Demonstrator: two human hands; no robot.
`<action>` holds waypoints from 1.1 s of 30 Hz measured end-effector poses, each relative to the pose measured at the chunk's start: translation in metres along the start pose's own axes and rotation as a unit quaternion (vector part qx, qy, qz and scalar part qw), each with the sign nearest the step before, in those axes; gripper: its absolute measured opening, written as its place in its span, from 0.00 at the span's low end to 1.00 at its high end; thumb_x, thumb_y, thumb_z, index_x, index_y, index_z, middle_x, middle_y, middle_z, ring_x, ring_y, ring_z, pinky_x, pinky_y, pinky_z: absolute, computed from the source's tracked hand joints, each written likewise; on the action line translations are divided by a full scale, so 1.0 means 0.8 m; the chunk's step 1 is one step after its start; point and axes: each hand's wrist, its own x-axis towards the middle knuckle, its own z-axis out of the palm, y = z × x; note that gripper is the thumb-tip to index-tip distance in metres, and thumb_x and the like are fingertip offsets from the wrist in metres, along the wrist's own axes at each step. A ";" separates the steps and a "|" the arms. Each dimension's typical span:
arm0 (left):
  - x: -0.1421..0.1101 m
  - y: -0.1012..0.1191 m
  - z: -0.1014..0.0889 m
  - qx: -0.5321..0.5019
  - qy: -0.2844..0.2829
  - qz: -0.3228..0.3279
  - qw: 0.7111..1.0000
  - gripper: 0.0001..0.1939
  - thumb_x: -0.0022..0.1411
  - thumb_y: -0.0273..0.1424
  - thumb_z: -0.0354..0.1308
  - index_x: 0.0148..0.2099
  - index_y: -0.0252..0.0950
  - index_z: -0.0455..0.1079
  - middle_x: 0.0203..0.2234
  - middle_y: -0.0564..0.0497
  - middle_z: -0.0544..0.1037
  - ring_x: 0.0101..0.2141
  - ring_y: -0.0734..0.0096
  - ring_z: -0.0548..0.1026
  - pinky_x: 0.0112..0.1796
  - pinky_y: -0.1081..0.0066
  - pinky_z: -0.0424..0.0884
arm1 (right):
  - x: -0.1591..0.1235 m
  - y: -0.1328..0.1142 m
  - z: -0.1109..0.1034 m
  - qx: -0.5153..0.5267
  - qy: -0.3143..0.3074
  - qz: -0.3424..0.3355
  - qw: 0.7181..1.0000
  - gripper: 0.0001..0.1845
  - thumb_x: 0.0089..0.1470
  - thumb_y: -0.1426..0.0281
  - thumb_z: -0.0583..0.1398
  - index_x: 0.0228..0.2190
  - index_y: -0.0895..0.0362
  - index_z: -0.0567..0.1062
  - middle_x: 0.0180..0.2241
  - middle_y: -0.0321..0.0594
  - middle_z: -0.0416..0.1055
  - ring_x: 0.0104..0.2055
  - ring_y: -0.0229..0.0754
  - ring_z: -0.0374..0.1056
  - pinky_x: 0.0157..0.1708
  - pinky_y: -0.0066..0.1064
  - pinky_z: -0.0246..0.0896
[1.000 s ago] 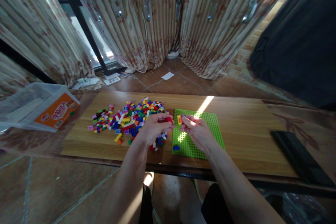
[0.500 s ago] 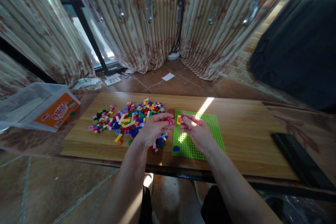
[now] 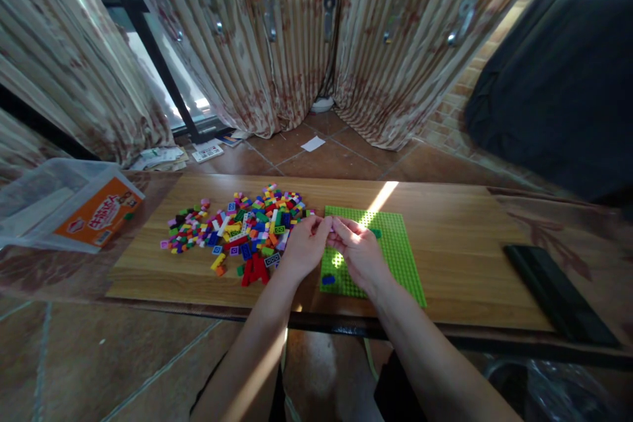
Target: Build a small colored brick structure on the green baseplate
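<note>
My left hand (image 3: 305, 245) and my right hand (image 3: 362, 254) meet over the left part of a green studded baseplate (image 3: 403, 267). Both are closed in a pinch, thumbs and fingertips together around small toy bricks (image 3: 330, 227). Only a pinkish-purple bit shows between the fingers; the rest is covered. A blue brick (image 3: 328, 279) sits at the plate's near left corner, below my hands. Just past my right hand, a green brick (image 3: 376, 233) stands on the plate. Left of my left hand spreads a heap of mixed coloured bricks (image 3: 247, 231).
A clear plastic bin (image 3: 44, 171) with an orange label stands at the table's left end. On the right lies a long dark object (image 3: 554, 293). The wooden tabletop (image 3: 459, 244) carries a strip of sunlight. Curtains hang behind.
My hands, apart before with a pink-red brick in the left and a yellow-orange piece in the right, have come together at the fingertips. Red and grey bricks at the heap's near side are now uncovered.
</note>
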 end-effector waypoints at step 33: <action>-0.013 0.016 0.025 0.094 0.137 -0.025 0.986 0.18 0.68 0.35 0.40 0.29 0.37 0.63 0.24 0.49 0.73 0.28 0.68 0.72 0.30 0.71 0.62 | 0.002 0.007 -0.010 -0.071 0.070 -0.091 0.991 0.11 0.42 0.62 0.67 0.22 0.57 0.76 0.24 0.39 0.75 0.25 0.39 0.69 0.25 0.32 0.65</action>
